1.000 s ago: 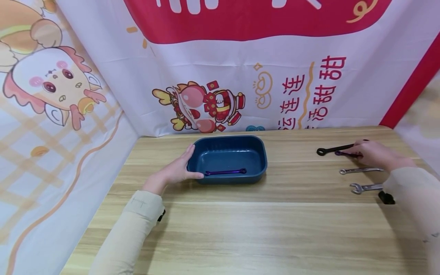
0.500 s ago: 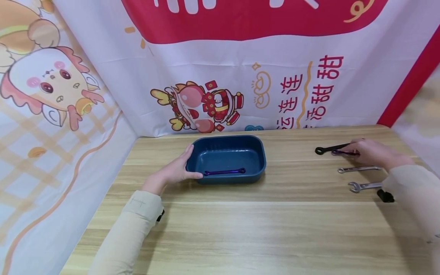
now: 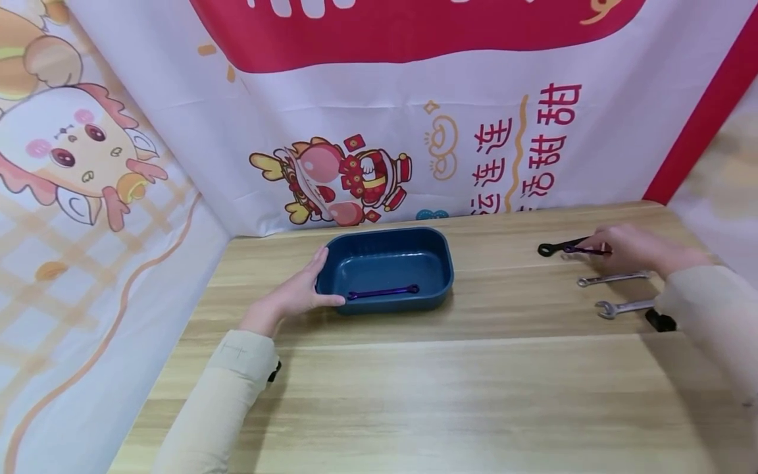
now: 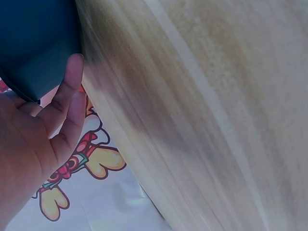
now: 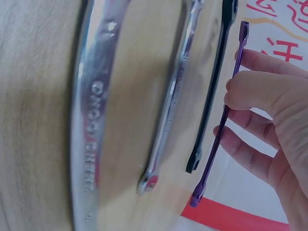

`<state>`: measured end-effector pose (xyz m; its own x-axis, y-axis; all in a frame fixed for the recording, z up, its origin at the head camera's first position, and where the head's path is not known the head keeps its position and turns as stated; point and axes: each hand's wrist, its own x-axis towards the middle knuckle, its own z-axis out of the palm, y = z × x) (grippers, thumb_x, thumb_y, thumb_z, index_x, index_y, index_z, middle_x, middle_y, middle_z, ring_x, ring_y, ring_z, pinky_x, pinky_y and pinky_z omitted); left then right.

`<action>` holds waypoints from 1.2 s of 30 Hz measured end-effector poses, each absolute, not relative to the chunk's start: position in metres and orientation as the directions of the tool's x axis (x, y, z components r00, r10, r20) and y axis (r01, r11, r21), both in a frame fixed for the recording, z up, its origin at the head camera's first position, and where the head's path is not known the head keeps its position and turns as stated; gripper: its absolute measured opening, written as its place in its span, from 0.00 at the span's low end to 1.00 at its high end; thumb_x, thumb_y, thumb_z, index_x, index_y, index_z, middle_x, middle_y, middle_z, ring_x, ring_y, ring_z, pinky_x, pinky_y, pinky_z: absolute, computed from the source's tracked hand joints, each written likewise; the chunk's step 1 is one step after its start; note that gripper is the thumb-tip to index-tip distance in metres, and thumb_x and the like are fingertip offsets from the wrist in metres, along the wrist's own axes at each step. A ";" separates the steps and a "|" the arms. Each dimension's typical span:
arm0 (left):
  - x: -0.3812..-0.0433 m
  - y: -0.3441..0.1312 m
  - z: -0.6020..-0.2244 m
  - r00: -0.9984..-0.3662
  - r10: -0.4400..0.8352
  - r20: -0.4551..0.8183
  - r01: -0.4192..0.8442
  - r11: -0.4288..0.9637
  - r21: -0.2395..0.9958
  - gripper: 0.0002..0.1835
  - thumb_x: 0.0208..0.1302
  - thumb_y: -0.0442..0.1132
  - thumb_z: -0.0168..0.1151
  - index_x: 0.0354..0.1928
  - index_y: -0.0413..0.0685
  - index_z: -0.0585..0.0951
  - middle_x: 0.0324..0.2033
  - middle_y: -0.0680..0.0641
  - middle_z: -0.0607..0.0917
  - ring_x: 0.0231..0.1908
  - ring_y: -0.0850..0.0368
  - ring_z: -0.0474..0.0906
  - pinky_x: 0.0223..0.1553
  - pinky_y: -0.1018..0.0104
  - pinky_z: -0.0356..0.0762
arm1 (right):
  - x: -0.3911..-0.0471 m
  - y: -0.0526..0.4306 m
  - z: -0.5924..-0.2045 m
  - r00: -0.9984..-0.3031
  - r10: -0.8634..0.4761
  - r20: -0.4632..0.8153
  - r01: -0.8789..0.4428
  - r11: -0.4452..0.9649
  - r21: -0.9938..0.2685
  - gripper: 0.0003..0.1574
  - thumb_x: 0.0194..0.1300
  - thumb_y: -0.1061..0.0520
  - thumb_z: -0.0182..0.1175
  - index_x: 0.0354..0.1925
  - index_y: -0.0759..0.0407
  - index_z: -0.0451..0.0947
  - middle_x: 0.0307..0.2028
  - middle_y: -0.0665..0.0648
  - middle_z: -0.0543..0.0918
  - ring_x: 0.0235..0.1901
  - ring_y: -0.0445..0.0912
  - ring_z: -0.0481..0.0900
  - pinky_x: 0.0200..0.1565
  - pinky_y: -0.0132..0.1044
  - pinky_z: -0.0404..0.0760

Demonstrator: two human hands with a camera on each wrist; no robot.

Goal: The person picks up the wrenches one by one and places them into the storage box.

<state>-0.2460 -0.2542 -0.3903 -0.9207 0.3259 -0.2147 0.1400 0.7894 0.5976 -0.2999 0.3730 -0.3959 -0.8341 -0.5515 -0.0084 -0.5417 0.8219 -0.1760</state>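
Where the counter [image 3: 450, 401] is spread across the lower frame, the work is judged little advanced. The blue tray [image 3: 387, 266], set mid-frame, is touched around its left end by the left hand [image 3: 302, 288], thumb and fingers extended rather than curled. At the frame's right, a purple wrench [image 5: 223, 118] is pinched by the right hand [image 3: 633, 247] and has not yet been brought to the tray. Nearby, a large silver wrench [image 3: 628, 308], a black wrench [image 5: 212, 91] and a small silver wrench [image 3: 612, 278] are left ungripped on the counter. Only a violet wrench [image 3: 383, 291] is contained by the tray, along its near wall.
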 end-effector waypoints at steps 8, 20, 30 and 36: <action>-0.245 -0.254 -0.389 -0.922 0.318 -0.220 0.135 0.798 0.587 0.65 0.63 0.57 0.73 0.83 0.54 0.33 0.82 0.48 0.33 0.80 0.43 0.35 0.75 0.40 0.45 | -0.298 0.364 -0.387 -0.811 -0.585 0.005 -0.578 0.800 -0.162 0.15 0.59 0.61 0.74 0.46 0.59 0.89 0.31 0.49 0.79 0.29 0.41 0.73 0.32 0.41 0.78; -0.243 -0.254 -0.390 -0.925 0.325 -0.196 0.156 0.796 0.584 0.64 0.63 0.56 0.73 0.83 0.52 0.34 0.82 0.47 0.33 0.79 0.42 0.35 0.75 0.40 0.45 | -0.292 0.348 -0.367 -0.810 -0.584 -0.042 -0.562 0.796 -0.226 0.30 0.55 0.75 0.67 0.56 0.61 0.86 0.39 0.53 0.85 0.33 0.44 0.75 0.32 0.37 0.77; -0.240 -0.254 -0.387 -0.922 0.336 -0.191 0.164 0.789 0.592 0.65 0.63 0.56 0.73 0.82 0.50 0.33 0.81 0.46 0.33 0.79 0.42 0.35 0.75 0.41 0.43 | -0.291 0.332 -0.358 -0.797 -0.601 -0.060 -0.573 0.784 -0.239 0.31 0.56 0.75 0.66 0.57 0.58 0.86 0.39 0.51 0.85 0.35 0.46 0.76 0.34 0.39 0.79; -0.240 -0.253 -0.387 -0.922 0.339 -0.189 0.173 0.794 0.582 0.65 0.62 0.57 0.73 0.82 0.49 0.34 0.81 0.45 0.34 0.79 0.42 0.35 0.75 0.41 0.44 | -0.294 0.322 -0.356 -0.785 -0.617 -0.052 -0.591 0.772 -0.235 0.28 0.54 0.76 0.67 0.55 0.64 0.86 0.47 0.61 0.86 0.45 0.57 0.83 0.46 0.56 0.84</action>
<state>-0.2403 -0.2526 -0.3874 -0.9216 0.3392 -0.1890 0.1730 0.7945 0.5821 -0.2940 0.3221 -0.3557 -0.7852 -0.6171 -0.0516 -0.5910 0.7716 -0.2352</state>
